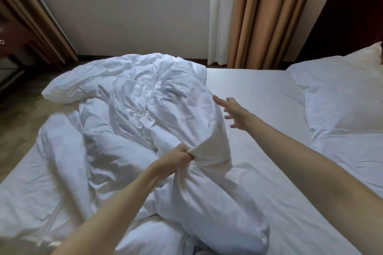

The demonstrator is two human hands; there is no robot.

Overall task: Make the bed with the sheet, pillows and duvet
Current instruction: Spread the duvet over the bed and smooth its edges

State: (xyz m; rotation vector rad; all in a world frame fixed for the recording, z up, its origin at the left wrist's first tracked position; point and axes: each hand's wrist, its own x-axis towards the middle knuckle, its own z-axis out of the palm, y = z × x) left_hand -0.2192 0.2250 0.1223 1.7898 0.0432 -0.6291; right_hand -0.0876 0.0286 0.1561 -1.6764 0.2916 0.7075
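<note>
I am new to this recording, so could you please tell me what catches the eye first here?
First the crumpled white duvet, heaped across the left half of the bed. The left hand grips a bunch of it at centre, while the right hand reaches open-fingered toward its edge. White pillows lie at the right on the smooth sheet.

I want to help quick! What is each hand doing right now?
Left hand: closed, gripping a bunch of the duvet.
Right hand: open, fingers spread, holding nothing, reaching beside the duvet's edge.
</note>
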